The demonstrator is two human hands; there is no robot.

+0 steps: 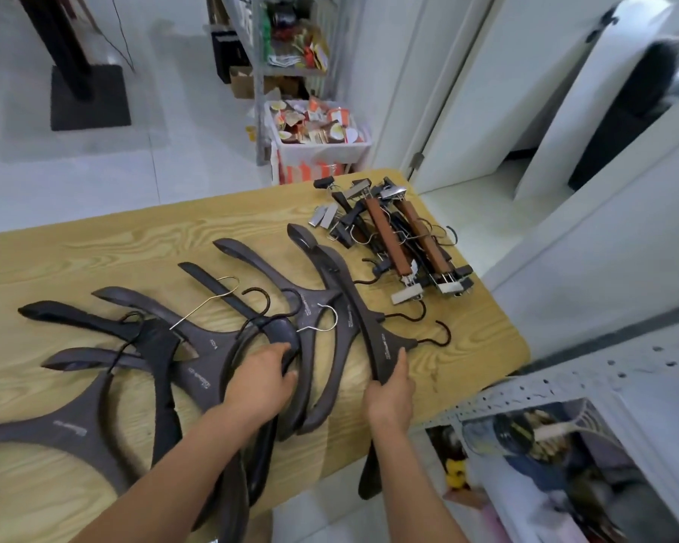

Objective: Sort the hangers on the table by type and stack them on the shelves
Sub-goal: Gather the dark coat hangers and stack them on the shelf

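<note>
Coat hangers point(208, 340) fanned over near table point(95, 260); clip hangers point(389, 237) heaped far right — types apart. Left hand point(261, 376) grip wraps one coat hanger; right hand point(391, 391) grip holds the rightmost mid-span — apparently gathering a stack.

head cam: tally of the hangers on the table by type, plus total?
Dark coat hangers: about 8 (overlapping, so not exact)
Brown-bar clip hangers: 2
Dark-bar clip hangers: at least 3 (tangled pile, exact count unclear)
Total: roughly 13, possibly more
</note>
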